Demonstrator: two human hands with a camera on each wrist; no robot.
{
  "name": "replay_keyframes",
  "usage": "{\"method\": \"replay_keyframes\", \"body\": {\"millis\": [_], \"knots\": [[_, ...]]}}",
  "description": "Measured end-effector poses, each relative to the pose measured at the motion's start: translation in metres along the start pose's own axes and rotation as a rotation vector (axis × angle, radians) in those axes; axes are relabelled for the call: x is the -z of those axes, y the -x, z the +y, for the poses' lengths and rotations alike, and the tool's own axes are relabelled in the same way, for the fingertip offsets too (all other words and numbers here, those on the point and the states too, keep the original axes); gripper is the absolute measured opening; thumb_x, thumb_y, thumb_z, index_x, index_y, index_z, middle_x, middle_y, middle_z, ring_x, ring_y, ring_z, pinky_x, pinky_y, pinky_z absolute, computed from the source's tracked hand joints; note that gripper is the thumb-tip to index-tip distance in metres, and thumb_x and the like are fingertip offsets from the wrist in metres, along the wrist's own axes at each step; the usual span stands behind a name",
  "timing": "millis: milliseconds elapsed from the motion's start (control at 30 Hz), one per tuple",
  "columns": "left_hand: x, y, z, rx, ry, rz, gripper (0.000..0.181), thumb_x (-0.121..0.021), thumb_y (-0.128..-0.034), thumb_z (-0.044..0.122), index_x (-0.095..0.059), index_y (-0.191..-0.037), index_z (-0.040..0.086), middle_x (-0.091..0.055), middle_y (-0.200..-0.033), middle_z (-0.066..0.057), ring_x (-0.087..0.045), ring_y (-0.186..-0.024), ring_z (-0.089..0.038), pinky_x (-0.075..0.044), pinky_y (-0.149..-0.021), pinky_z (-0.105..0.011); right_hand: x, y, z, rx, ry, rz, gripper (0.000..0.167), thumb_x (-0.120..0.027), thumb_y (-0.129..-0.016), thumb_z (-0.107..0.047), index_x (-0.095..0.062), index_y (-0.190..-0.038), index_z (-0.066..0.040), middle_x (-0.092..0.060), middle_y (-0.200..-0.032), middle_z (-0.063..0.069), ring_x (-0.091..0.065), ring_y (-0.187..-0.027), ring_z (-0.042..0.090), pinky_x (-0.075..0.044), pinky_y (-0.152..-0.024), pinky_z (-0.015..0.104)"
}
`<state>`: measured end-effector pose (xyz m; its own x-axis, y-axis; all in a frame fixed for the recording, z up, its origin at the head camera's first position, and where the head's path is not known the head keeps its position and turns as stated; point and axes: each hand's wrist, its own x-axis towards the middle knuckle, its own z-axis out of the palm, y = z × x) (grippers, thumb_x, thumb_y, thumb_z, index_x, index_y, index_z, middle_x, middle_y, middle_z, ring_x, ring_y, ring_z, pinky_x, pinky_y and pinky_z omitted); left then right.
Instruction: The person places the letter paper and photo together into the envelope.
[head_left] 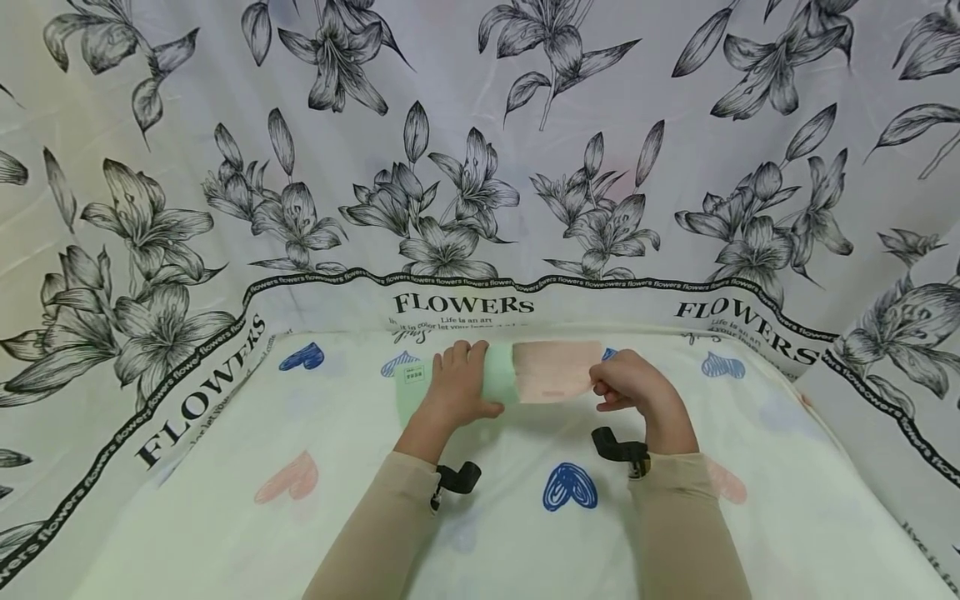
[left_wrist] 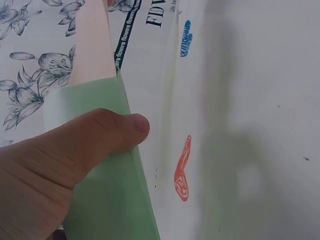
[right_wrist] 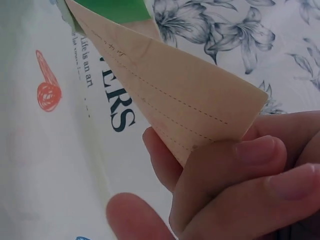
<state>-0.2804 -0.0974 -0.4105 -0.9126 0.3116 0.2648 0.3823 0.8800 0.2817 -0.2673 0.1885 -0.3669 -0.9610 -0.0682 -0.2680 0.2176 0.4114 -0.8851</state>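
Observation:
A light green paper envelope [head_left: 498,373] is held above the cloth in the head view, a small printed box near its left end. Out of its right end sticks a pale pink card [head_left: 557,371]; how much of the card lies inside is hidden. My left hand [head_left: 456,390] grips the envelope, and the left wrist view shows the thumb [left_wrist: 107,131] across its green face. The card's free right end is pinched by my right hand [head_left: 636,387]. Dashed lines run along the card [right_wrist: 200,90] in the right wrist view.
Beneath the hands lies a white cloth [head_left: 517,533] printed with blue and pink hearts. A white curtain [head_left: 465,108] with black flower drawings and lettering hangs behind it and at both sides. Each wrist wears a small black camera mount [head_left: 459,478].

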Motion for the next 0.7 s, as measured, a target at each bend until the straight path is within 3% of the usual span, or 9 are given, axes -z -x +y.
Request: {"method": "replay_keyframes", "body": {"millis": [133, 300, 500, 600, 700], "knots": [[0.0012, -0.0013, 0.0005, -0.015, -0.003, 0.025, 0.108, -0.093, -0.0714, 0.043, -0.033, -0.153, 0.004, -0.040, -0.137, -0.022, -0.038, -0.129, -0.043, -0.023, -0.115, -0.066, 0.0027, -0.0009, -0.0018, 0.046, 0.010, -0.032, 0.020, -0.052, -0.093, -0.005, -0.059, -0.075, -0.002, -0.054, -0.061, 0.001, -0.051, -0.045, 0.007, -0.062, -0.071, 0.036], [0.0032, -0.0012, 0.0007, -0.013, 0.011, 0.060, 0.110, -0.095, -0.0698, 0.041, -0.034, -0.153, 0.004, -0.038, -0.141, -0.023, -0.036, -0.134, -0.043, -0.021, -0.116, -0.066, 0.0026, 0.0029, -0.0043, 0.084, 0.033, -0.065, 0.028, -0.050, -0.092, -0.004, -0.050, -0.065, -0.010, -0.046, -0.058, -0.001, -0.041, -0.041, 0.006, -0.062, -0.073, 0.039], [0.0065, -0.0006, 0.0064, -0.024, 0.002, 0.095, 0.109, -0.094, -0.0702, 0.041, -0.034, -0.154, 0.005, -0.036, -0.144, -0.022, -0.031, -0.139, -0.043, -0.017, -0.117, -0.067, -0.0028, 0.0063, -0.0080, 0.039, 0.035, 0.015, 0.031, -0.047, -0.087, -0.007, -0.041, -0.059, -0.017, -0.036, -0.054, -0.003, -0.029, -0.045, 0.010, -0.062, -0.071, 0.041], [0.0072, -0.0007, 0.0080, -0.035, -0.009, 0.115, 0.108, -0.094, -0.0702, 0.041, -0.035, -0.153, 0.005, -0.038, -0.143, -0.022, -0.033, -0.138, -0.043, -0.019, -0.117, -0.067, -0.0044, 0.0029, -0.0070, 0.059, 0.134, 0.053, 0.036, -0.046, -0.096, -0.018, -0.036, -0.062, -0.018, -0.037, -0.056, -0.002, -0.034, -0.046, 0.012, -0.060, -0.069, 0.040], [0.0062, -0.0007, 0.0072, -0.037, -0.008, 0.100, 0.107, -0.093, -0.0718, 0.040, -0.033, -0.153, 0.005, -0.038, -0.142, -0.022, -0.033, -0.136, -0.042, -0.021, -0.116, -0.065, -0.0036, 0.0002, -0.0048, 0.123, 0.290, 0.113, 0.044, -0.045, -0.106, -0.035, -0.043, -0.068, -0.013, -0.049, -0.062, 0.003, -0.046, -0.052, 0.016, -0.055, -0.064, 0.037]]}}
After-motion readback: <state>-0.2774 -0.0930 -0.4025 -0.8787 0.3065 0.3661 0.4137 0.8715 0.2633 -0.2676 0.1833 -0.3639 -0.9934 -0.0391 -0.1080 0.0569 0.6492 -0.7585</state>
